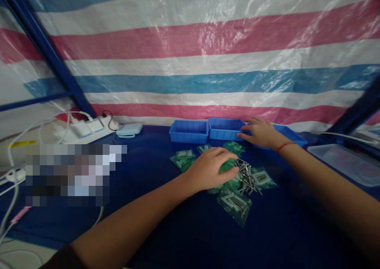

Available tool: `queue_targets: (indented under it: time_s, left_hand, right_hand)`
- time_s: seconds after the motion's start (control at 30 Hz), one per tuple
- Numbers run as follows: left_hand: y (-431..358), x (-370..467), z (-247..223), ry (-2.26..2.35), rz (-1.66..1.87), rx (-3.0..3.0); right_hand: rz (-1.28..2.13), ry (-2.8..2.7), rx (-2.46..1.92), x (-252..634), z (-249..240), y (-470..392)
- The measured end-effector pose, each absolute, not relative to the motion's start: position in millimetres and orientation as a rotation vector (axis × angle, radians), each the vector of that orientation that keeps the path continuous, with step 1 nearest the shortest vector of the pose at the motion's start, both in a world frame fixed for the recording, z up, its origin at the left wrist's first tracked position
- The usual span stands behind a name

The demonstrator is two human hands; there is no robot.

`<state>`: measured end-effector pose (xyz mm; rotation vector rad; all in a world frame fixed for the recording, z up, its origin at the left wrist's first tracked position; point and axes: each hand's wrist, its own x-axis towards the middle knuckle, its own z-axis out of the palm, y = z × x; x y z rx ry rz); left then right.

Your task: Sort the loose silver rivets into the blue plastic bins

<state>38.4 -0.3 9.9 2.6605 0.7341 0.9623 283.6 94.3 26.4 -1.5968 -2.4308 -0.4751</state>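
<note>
Left hand (pixel 215 166) lies over the pile of green bags (pixel 184 159), fingers curled; whether it grips one cannot be told. Loose metal screws (pixel 246 178) lie just beside its fingertips on the blue tabletop (pixel 166 229). Right hand (pixel 259 133), fingers spread and grasp unclear, is at the middle (pixel 224 132) and right (pixel 286 136) of three blue bins.

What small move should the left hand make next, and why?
I'd probably ease the left hand thumb and fingertips together on the green packet between them. They already arch around it with a gap to close, and loose metal pieces lie right beside it, so a small, careful pinch seems least likely to disturb them. The right hand is away at the blue bins.
</note>
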Motion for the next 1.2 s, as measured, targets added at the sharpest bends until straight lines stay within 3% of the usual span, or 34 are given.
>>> queue_targets:
  time_s: [0.23, 0.4, 0.9, 1.03, 1.13, 1.2]
  left_hand:
    - [26.7, 15.6, 21.9, 1.159, 1.168, 2.810]
    - [51.6, -7.8, 18.0, 1.517, 0.959, 2.872]
    - [69.4, -14.9, 4.0, 1.431, 0.934, 2.879]
    - [62.6, -12.2, 9.1, 1.435, 0.993, 2.871]
    - [49.3, -1.6, 14.8, 1.277, 1.083, 2.897]
    - [36.9, 9.3, 16.3, 1.021, 1.089, 2.904]
  right_hand:
    - [-0.408, -2.584, -1.508, 283.7, 29.7, 80.7]
    - [-0.246, -2.720, -1.372, 287.4, 34.3, 77.8]
    - [-0.148, -2.716, -1.276, 290.2, 31.8, 73.1]
    - [-0.335, -2.577, -1.240, 281.2, 37.2, 58.8]
    - [-0.477, -2.418, -1.256, 269.9, 38.4, 36.7]
    - [-0.384, -2.454, -1.263, 263.8, 33.5, 23.0]
